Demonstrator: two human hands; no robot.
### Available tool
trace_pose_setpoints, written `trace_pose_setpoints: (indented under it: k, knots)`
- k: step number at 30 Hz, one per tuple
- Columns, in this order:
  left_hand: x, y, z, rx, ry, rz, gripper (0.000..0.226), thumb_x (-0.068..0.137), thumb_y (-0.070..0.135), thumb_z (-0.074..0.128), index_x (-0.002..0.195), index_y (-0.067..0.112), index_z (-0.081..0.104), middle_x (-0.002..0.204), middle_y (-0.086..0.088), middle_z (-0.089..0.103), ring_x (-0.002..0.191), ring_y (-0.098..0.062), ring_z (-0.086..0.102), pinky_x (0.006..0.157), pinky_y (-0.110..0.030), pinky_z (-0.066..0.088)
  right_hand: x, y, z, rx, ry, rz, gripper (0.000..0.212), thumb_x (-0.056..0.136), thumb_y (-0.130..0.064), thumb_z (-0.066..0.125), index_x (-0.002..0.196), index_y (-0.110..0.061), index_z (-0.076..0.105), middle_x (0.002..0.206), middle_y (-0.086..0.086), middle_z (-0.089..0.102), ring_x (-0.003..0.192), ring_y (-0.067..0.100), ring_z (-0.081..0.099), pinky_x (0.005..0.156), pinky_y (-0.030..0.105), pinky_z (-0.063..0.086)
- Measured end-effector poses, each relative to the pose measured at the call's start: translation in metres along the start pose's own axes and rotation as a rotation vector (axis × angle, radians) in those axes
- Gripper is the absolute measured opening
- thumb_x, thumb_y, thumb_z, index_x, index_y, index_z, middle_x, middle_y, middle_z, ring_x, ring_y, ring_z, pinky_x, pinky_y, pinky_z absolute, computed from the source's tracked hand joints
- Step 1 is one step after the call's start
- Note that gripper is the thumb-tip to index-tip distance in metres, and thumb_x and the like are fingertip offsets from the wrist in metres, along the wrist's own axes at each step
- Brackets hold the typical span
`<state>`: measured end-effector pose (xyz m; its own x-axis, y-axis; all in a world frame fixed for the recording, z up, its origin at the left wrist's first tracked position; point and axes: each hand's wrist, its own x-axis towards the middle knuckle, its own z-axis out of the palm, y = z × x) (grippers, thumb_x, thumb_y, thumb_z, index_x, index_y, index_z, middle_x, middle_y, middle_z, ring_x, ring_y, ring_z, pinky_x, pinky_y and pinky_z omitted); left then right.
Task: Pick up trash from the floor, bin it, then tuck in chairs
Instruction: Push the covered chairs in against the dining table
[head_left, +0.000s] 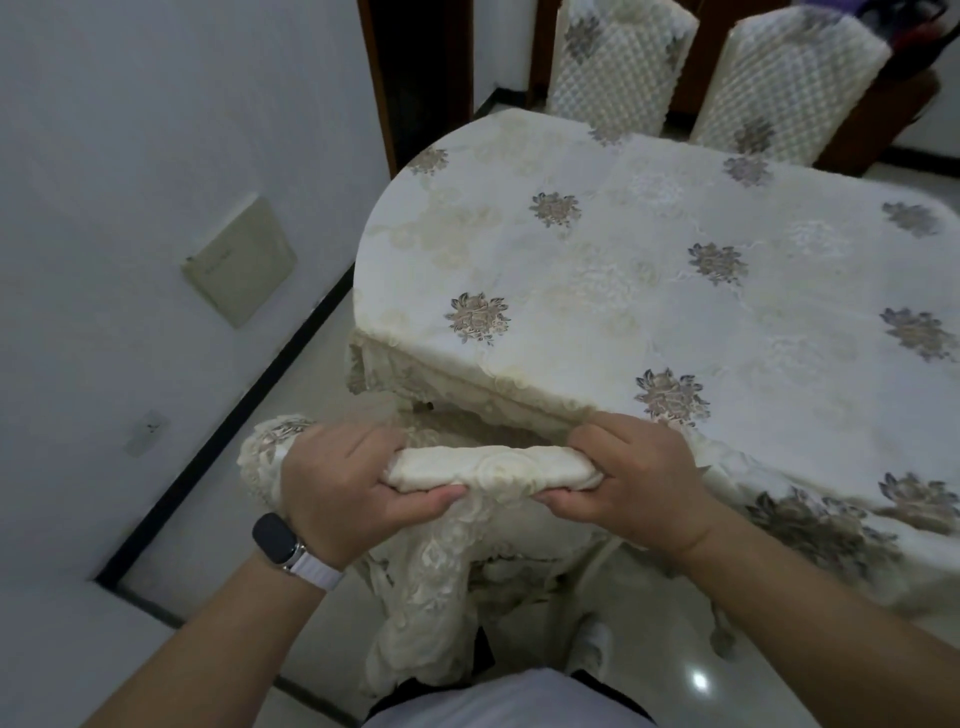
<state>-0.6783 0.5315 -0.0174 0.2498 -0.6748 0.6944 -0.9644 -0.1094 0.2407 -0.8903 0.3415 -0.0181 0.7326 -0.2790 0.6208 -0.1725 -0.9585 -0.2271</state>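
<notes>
White-walled dining room, both hands, left hand (337, 480), right hand (631, 480), clenched on chair (493, 470) top rail between them

Tablecloth (649, 249): embroidered cloth, slight sheen. Chair cover (441, 545): lace (rough texture). Floor (675, 649): glossy tile. Far chairs (618, 67): quilted fabric.

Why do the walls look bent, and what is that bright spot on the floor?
Head view: the wide-angle lens bows the wall and table edges; the spot is a light reflected in the glossy floor; light is soft and even; both hands on the chair look sharp.
</notes>
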Motion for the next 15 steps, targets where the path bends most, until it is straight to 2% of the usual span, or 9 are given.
trace_pose_setpoints:
  k: [6, 11, 15]
  knots:
    - [0.016, 0.013, 0.008, -0.009, 0.016, 0.038, 0.064, 0.075, 0.073, 0.064, 0.057, 0.011, 0.063, 0.051, 0.000, 0.054, 0.045, -0.019, 0.051, 0.044, -0.030, 0.040, -0.006, 0.010, -0.008, -0.011, 0.036, 0.045, 0.056, 0.079, -0.068, 0.060, 0.064, -0.015, 0.066, 0.059, -0.002, 0.058, 0.049, 0.019, 0.055, 0.042, 0.025, 0.041]
    - [0.030, 0.015, 0.020, -0.084, -0.008, 0.082, 0.063, 0.077, 0.071, 0.063, 0.056, 0.011, 0.061, 0.051, 0.001, 0.053, 0.046, -0.018, 0.050, 0.046, -0.026, 0.037, -0.015, 0.017, -0.016, -0.057, 0.037, 0.085, 0.051, 0.078, -0.065, 0.064, 0.066, -0.015, 0.066, 0.062, -0.001, 0.061, 0.052, 0.019, 0.057, 0.041, 0.029, 0.044]
    - [0.040, 0.007, 0.031, -0.124, -0.031, 0.106, 0.063, 0.077, 0.070, 0.064, 0.056, 0.012, 0.062, 0.051, 0.001, 0.055, 0.046, -0.018, 0.052, 0.043, -0.030, 0.040, -0.017, 0.016, -0.019, -0.116, 0.047, 0.123, 0.050, 0.076, -0.064, 0.066, 0.067, -0.016, 0.066, 0.062, -0.002, 0.061, 0.053, 0.018, 0.057, 0.041, 0.030, 0.044]
